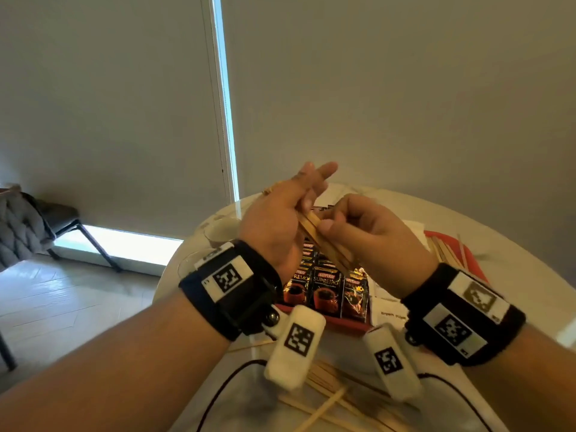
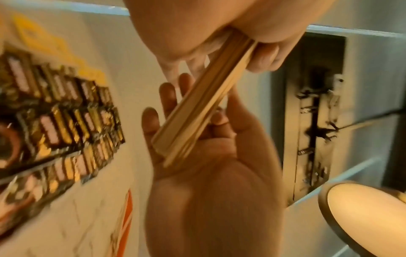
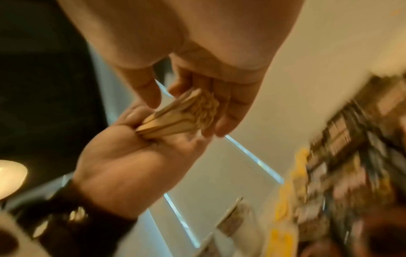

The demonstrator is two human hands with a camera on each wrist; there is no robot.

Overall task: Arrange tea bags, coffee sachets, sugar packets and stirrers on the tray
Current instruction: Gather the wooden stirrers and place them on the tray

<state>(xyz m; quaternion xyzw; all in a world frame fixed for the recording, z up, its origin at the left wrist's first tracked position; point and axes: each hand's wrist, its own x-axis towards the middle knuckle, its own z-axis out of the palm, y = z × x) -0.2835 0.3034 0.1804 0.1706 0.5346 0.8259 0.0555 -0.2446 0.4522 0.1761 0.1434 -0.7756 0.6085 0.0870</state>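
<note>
Stirrers (image 1: 324, 241), a bundle of flat wooden sticks, were held in mid-air between both hands, above the red tray (image 1: 343, 323). Left hand (image 1: 280, 219) was spread, palm turned toward the right hand, fingers straight and pointing away from the person; one end of the bundle rested against its palm (image 2: 175, 156). Right hand (image 1: 371, 241) had fingers and thumb curled round the other part of the bundle, pinching it. In the right wrist view the stick ends (image 3: 193, 113) fanned out slightly between the two hands. Bundle sat tilted, its near end low over the tray, its far end up between the hands. On the tray, directly below the hands, coffee sachets (image 1: 325, 285) lay in overlapping rows, dark with a red cup print. Just right of the sachets on the tray lay white packets (image 1: 389, 308), one with "brown" printed on it; cannot tell the rest of the text. Further right on the tray, beyond the right wrist, more wooden sticks (image 1: 448, 251) lay flat. Tray sat on a round white marble-look table (image 1: 530, 275). Loose sticks (image 1: 336, 397) were scattered on the table on the person's side of the tray, under the wrist cameras. Left of the tray a glass (image 1: 218, 232) stood on the table. Behind the table hung grey blinds (image 1: 405, 88) with a bright gap; far left of the table stood a dark chair (image 1: 59, 219) on a pale wood floor (image 1: 78, 300).
</note>
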